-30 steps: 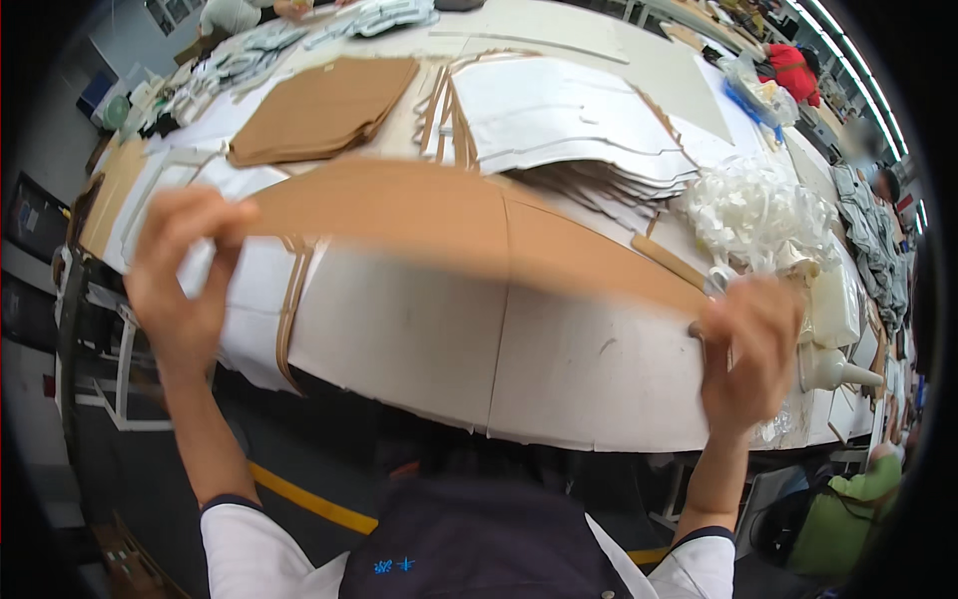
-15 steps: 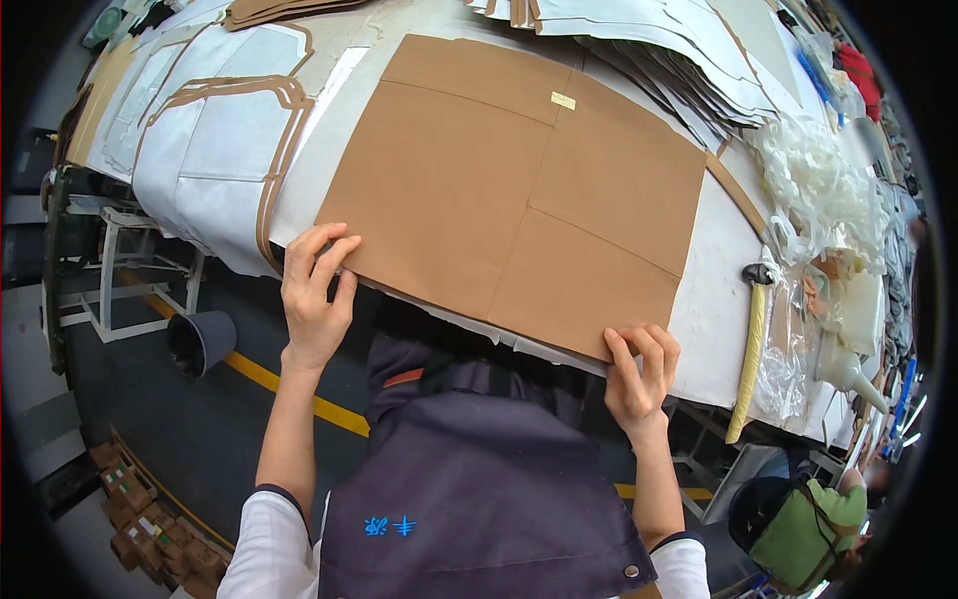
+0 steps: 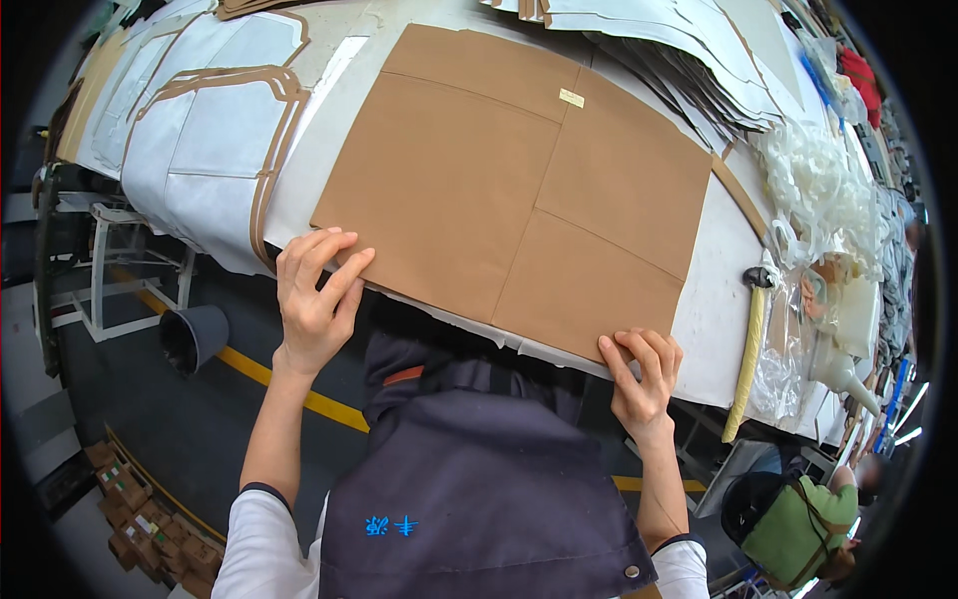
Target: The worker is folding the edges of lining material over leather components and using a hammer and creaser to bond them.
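A large brown panel (image 3: pixel 439 180), leather-like and crossed by seam lines, lies flat on the white table (image 3: pixel 704 329). A small pale yellow label (image 3: pixel 571 98) sits near its far edge. At the panel's near left corner, my left hand (image 3: pixel 317 288) has its fingertips over the edge, thumb lower down. My right hand (image 3: pixel 644 377) grips the near right corner with bent fingers, partly hiding that edge. White, ragged-edged material shows under the panel's near side.
White pieces with brown borders (image 3: pixel 225 130) hang over the table's left side. Stacked white sheets (image 3: pixel 659 40) lie at the back right. Clear plastic bags (image 3: pixel 808 190) and a yellow-wrapped rod (image 3: pixel 745 359) are at the right. A grey bucket (image 3: pixel 195 337) stands on the floor; a person in green (image 3: pixel 798 534) is lower right.
My left hand's fingers have shifted slightly rightward along the near edge. The right hand stays at its corner with its fingers slightly moved. The view has shifted a little.
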`<state>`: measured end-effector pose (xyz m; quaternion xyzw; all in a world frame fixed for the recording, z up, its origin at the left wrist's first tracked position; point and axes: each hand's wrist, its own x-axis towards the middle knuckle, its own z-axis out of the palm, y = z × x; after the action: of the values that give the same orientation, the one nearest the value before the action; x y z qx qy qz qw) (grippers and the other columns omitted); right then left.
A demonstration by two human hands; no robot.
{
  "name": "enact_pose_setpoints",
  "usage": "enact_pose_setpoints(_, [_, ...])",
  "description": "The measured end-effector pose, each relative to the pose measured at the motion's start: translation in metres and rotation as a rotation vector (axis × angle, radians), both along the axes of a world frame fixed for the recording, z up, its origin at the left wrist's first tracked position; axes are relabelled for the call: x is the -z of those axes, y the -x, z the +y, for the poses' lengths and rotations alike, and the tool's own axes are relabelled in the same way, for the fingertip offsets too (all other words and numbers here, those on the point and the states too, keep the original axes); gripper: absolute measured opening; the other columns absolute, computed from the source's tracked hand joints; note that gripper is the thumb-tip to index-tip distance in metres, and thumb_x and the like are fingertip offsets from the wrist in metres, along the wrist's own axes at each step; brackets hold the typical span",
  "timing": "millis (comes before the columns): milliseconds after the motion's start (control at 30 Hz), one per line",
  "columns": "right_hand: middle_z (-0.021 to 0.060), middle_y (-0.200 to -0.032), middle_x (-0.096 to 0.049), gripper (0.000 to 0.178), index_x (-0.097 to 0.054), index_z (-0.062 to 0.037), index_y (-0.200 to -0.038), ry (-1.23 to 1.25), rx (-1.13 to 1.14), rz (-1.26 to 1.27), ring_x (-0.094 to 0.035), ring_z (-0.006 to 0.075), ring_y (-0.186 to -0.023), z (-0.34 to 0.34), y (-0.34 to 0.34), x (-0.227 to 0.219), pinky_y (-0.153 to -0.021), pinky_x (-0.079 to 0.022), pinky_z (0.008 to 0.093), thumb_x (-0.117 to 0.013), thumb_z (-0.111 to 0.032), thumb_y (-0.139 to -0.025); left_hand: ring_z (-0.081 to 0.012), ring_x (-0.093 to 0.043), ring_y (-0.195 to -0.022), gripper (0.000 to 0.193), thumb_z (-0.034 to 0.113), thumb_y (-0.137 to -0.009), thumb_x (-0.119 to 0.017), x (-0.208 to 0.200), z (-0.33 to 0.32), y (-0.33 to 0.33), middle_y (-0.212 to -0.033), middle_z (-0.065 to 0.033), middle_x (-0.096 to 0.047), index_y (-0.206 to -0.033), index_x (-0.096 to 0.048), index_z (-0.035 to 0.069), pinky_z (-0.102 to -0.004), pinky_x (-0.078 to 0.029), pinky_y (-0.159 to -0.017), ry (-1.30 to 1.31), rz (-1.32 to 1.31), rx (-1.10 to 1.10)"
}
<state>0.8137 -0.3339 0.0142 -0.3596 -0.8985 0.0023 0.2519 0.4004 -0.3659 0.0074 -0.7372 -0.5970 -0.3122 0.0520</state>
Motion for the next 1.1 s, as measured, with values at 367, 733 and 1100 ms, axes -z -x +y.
enact_pose_setpoints(367, [0.0114, -0.12, -0.066, 0.052, -0.076, -0.006, -0.122, 0.098, -0.018, -0.074, -0.063, 0.0293, -0.108, 0.0, 0.031, -0.027, -0.092, -0.047, 0.0451, -0.071, -0.001, -0.07, -0.0287, -0.064, -0.12, 0.038, 0.0, -0.078, -0.078, -0.005, -0.001, -0.022, -0.121, -0.0061, -0.07, -0.114, -0.077, 0.012, -0.0545, -0.04, -0.115, 0.018, 0.038, 0.083])
enact_pose_setpoints(733, [0.0105, -0.115, -0.064, 0.047, -0.073, -0.0066, -0.129, 0.046, -0.283, -0.029, -0.063, 0.0269, -0.102, 0.015, 0.088, 0.005, -0.089, -0.051, 0.0447, -0.072, -0.008, -0.081, -0.0234, -0.067, -0.11, 0.032, 0.005, -0.081, -0.084, 0.025, 0.01, -0.063, -0.114, -0.0024, -0.071, -0.112, -0.076, 0.011, -0.048, -0.048, -0.108, -0.057, -0.131, 0.261])
enact_pose_setpoints(1100, [0.0093, -0.113, -0.063, 0.039, -0.075, 0.0003, -0.117, -0.034, -0.464, -0.088, -0.063, 0.0252, -0.102, 0.029, 0.093, -0.001, -0.085, -0.052, 0.0427, -0.073, -0.012, -0.081, -0.0241, -0.066, -0.111, 0.031, 0.004, -0.084, -0.08, 0.022, 0.005, -0.065, -0.117, -0.0028, -0.07, -0.114, -0.076, 0.009, -0.0489, -0.048, -0.109, -0.033, -0.147, 0.253])
